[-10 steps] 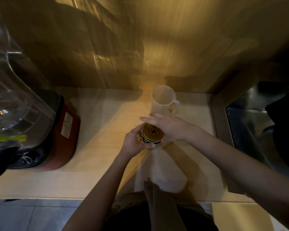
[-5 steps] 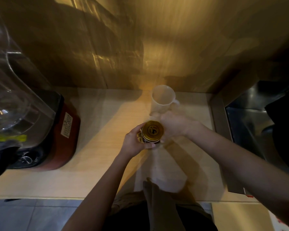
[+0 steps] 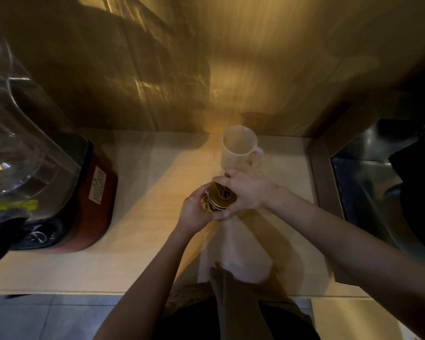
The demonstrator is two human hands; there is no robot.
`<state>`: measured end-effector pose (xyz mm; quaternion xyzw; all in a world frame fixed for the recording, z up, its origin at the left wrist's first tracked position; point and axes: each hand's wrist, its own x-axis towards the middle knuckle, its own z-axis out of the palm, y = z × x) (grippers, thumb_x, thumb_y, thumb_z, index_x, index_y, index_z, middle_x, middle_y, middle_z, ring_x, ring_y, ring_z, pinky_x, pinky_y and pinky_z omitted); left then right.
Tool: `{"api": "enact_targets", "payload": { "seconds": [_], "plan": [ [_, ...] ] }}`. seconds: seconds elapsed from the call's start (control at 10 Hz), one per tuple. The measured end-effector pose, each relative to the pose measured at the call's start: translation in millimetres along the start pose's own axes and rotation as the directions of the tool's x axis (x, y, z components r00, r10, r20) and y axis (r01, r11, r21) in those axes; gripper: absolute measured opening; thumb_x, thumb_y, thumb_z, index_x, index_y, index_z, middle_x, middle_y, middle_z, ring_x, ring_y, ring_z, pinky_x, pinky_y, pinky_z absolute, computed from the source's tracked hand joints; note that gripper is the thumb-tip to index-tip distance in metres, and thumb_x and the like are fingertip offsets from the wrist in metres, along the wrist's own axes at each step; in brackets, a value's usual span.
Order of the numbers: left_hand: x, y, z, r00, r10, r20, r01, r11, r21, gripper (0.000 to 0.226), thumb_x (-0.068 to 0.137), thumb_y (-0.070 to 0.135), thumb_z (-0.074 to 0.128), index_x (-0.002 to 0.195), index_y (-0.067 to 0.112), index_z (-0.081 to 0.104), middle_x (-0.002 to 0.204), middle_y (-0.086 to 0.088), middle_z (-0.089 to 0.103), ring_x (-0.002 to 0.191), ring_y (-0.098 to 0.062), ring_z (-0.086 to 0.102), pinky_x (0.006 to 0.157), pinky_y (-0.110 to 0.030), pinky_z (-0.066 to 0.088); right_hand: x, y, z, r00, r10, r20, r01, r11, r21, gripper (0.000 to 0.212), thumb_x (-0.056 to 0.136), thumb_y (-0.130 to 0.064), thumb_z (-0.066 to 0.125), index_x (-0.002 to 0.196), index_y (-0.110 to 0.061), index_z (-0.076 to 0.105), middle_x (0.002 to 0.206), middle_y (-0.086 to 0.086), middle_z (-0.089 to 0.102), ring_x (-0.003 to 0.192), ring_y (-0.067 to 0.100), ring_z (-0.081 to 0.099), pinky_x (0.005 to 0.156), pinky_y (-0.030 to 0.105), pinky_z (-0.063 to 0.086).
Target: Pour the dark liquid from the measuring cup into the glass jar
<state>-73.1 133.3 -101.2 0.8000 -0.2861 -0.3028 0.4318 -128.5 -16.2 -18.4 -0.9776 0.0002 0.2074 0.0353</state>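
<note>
A small glass jar with a gold lid [image 3: 220, 196] stands on the pale wooden counter [image 3: 157, 217] at the middle. My left hand [image 3: 196, 212] wraps the jar's body from the left. My right hand [image 3: 248, 190] curls over the lid's right side, fingers on its rim. Just behind them stands a translucent white measuring cup [image 3: 239, 148] with its handle to the right; it looks empty from here. The jar's contents are hidden by the hands and lid.
A blender with a red base [image 3: 91, 204] and a clear jug [image 3: 17, 148] fills the counter's left side. A steel sink [image 3: 368, 182] with a dark pan [image 3: 417, 192] lies on the right. A wood-grain wall rises behind the cup.
My right hand went from lying flat over the lid to gripping its rim, and it has turned a little. The left hand and the cup have stayed put.
</note>
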Motion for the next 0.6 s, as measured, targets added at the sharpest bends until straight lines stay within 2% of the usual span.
{"api": "enact_targets", "payload": {
  "seconds": [0.1, 0.2, 0.3, 0.5, 0.6],
  "plan": [
    [-2.4, -1.3, 2.6, 0.999, 0.001, -0.045, -0.002, 1.000, -0.008, 0.084, 0.051, 0.040, 0.083, 0.126, 0.023, 0.048, 0.116, 0.005, 0.060, 0.107, -0.011, 0.055, 0.089, -0.020, 0.045, -4.4, 2.6, 5.2, 0.997, 0.006, -0.076, -0.004, 1.000, 0.025, 0.082, 0.073, -0.056, 0.066, 0.139, -0.018, 0.035, 0.120, 0.008, 0.050, 0.100, 0.029, 0.057, 0.076, 0.037, 0.051],
    [-1.9, -1.0, 3.5, 0.998, 0.004, -0.066, 0.001, 0.997, 0.075, 0.086, 0.050, 0.049, 0.080, 0.126, 0.024, 0.047, 0.122, -0.003, 0.061, 0.113, -0.019, 0.052, 0.095, -0.039, 0.045, -6.7, 1.0, 13.9, 0.992, 0.047, -0.116, -0.036, 0.995, 0.093, 0.082, 0.073, -0.056, 0.066, 0.138, -0.014, 0.038, 0.120, 0.009, 0.051, 0.102, 0.029, 0.055, 0.085, 0.036, 0.046],
    [0.3, 0.8, 3.0, 0.996, 0.006, -0.086, 0.007, 0.989, 0.147, 0.091, 0.046, 0.059, 0.071, 0.127, 0.025, 0.047, 0.125, -0.003, 0.058, 0.121, -0.023, 0.045, 0.100, -0.047, 0.038, -10.4, -3.4, 19.2, 0.978, 0.133, -0.158, -0.094, 0.967, 0.237, 0.084, 0.073, -0.052, 0.068, 0.140, -0.013, 0.036, 0.123, 0.010, 0.050, 0.109, 0.028, 0.051, 0.090, 0.035, 0.042],
    [5.2, 4.9, -2.8, 0.999, -0.048, -0.025, 0.052, 0.974, 0.218, 0.090, 0.045, 0.059, 0.072, 0.124, 0.024, 0.047, 0.130, -0.001, 0.054, 0.127, -0.024, 0.040, 0.104, -0.047, 0.033, -13.7, -8.9, 29.3, 0.953, 0.257, -0.162, -0.161, 0.879, 0.448, 0.088, 0.068, -0.045, 0.075, 0.141, -0.016, 0.036, 0.126, 0.008, 0.049, 0.117, 0.027, 0.048, 0.093, 0.037, 0.044],
    [13.9, 18.4, -10.0, 0.992, -0.110, 0.069, 0.086, 0.954, 0.286, 0.090, 0.051, 0.041, 0.082, 0.128, 0.022, 0.041, 0.136, -0.002, 0.048, 0.131, -0.026, 0.035, 0.106, -0.046, 0.030, -15.9, -5.4, 21.8, 0.940, 0.327, -0.098, -0.210, 0.780, 0.590, 0.098, 0.063, -0.043, 0.081, 0.143, -0.018, 0.031, 0.139, 0.006, 0.045, 0.126, 0.024, 0.042, 0.100, 0.038, 0.042]
  ]
}}
